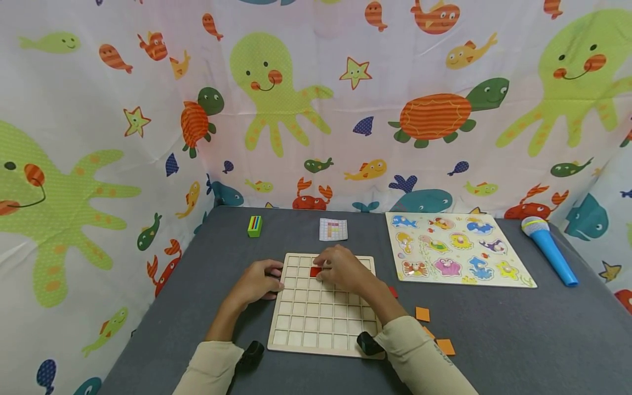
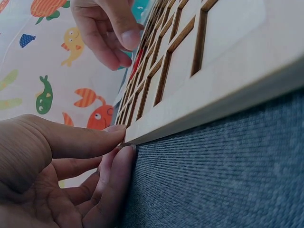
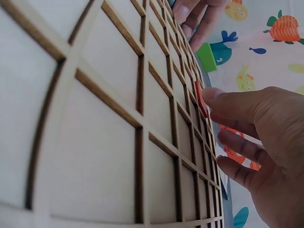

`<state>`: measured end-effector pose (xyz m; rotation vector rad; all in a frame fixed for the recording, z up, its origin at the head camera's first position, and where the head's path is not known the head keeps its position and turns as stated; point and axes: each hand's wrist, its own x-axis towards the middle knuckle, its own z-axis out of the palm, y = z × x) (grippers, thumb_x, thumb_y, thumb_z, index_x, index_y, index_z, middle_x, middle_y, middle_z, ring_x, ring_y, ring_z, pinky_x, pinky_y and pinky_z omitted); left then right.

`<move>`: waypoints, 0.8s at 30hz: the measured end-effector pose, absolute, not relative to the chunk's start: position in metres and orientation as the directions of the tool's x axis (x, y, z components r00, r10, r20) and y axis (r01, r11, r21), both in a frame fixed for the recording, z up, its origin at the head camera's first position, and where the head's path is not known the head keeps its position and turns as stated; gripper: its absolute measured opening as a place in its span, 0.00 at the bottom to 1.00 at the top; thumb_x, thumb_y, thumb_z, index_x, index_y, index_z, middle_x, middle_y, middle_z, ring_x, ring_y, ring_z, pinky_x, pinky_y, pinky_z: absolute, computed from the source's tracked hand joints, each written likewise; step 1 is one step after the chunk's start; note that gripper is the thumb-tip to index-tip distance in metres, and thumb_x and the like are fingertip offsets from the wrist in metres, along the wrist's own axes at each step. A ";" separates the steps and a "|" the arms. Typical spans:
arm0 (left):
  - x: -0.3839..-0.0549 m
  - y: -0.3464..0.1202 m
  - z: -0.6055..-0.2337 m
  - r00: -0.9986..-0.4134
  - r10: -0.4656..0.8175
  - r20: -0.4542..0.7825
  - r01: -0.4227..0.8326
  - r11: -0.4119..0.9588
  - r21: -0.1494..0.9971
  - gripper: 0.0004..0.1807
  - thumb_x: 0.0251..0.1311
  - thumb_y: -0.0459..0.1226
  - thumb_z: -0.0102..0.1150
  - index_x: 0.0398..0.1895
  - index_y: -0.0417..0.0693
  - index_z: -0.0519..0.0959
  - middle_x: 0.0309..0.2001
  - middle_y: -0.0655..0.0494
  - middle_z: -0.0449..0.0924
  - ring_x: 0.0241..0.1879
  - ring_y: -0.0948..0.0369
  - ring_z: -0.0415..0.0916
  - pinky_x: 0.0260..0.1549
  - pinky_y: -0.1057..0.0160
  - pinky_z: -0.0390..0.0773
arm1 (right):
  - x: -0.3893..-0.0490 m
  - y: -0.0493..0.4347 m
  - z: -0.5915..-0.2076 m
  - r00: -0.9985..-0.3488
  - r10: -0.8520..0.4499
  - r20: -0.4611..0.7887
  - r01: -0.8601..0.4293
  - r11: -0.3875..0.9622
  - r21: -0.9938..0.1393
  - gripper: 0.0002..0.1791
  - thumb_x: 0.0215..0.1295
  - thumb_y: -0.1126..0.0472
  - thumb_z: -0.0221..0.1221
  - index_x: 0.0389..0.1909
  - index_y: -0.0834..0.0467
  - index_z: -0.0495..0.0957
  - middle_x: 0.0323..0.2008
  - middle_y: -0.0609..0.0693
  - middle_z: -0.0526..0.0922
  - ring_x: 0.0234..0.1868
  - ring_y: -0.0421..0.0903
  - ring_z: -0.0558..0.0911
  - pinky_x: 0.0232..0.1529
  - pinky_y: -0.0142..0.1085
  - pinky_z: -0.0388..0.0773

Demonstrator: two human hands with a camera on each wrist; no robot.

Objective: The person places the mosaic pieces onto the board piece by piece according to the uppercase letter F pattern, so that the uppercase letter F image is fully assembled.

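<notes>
A wooden grid board [image 1: 298,323] with square recesses lies on the grey table. At its left edge is my left hand [image 1: 254,282]; the left wrist view shows thumb and fingers [image 2: 118,164] pinching the rim. My right hand [image 1: 343,269] reaches over the upper part of the grid. Between its thumb and fingers is a red square tile [image 1: 315,271], one edge lifted at a slant in the right wrist view, close over a cell near the far rows. The other cells in sight are bare wood.
Right of the board lie several orange tiles [image 1: 445,346] and a red tile [image 1: 393,292], partly behind the right forearm. Farther back are a patterned card [image 1: 333,230], a green box [image 1: 254,226] with coloured strips, a sea-animal puzzle [image 1: 513,274] and a blue toy microphone [image 1: 553,252].
</notes>
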<state>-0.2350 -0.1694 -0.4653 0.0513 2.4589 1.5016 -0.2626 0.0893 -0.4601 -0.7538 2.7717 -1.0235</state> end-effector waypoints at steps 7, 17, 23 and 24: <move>-0.233 -0.171 -0.464 -0.965 0.179 -0.191 -0.089 0.463 0.882 0.30 0.62 0.27 0.68 0.69 0.35 0.77 0.54 0.41 0.80 0.39 0.56 0.85 0.36 0.55 0.90 | -0.257 0.096 -0.451 -0.878 -0.473 0.076 -0.391 0.617 -0.683 0.15 0.67 0.62 0.72 0.54 0.59 0.89 0.49 0.50 0.89 0.53 0.52 0.82 0.50 0.45 0.82; -0.234 -0.169 -0.464 -0.967 0.175 -0.186 -0.087 0.460 0.884 0.30 0.61 0.27 0.68 0.68 0.35 0.77 0.54 0.41 0.80 0.39 0.56 0.85 0.36 0.55 0.90 | -0.248 0.119 -0.441 -0.863 -0.488 0.131 -0.431 0.576 -0.694 0.17 0.70 0.59 0.70 0.57 0.60 0.87 0.54 0.53 0.88 0.54 0.52 0.81 0.53 0.49 0.81; -0.233 -0.169 -0.464 -0.966 0.171 -0.193 -0.095 0.461 0.882 0.30 0.61 0.27 0.68 0.69 0.35 0.76 0.54 0.41 0.80 0.39 0.56 0.85 0.36 0.56 0.90 | -0.239 0.139 -0.437 -0.876 -0.467 0.124 -0.414 0.594 -0.690 0.18 0.71 0.56 0.70 0.58 0.59 0.87 0.54 0.53 0.88 0.55 0.52 0.81 0.55 0.50 0.80; -0.233 -0.169 -0.464 -0.966 0.170 -0.195 -0.096 0.461 0.882 0.30 0.61 0.27 0.68 0.69 0.35 0.76 0.54 0.41 0.80 0.39 0.56 0.85 0.36 0.56 0.90 | -0.238 0.142 -0.437 -0.879 -0.462 0.121 -0.409 0.598 -0.689 0.19 0.71 0.56 0.70 0.58 0.59 0.87 0.54 0.53 0.88 0.55 0.52 0.81 0.55 0.50 0.80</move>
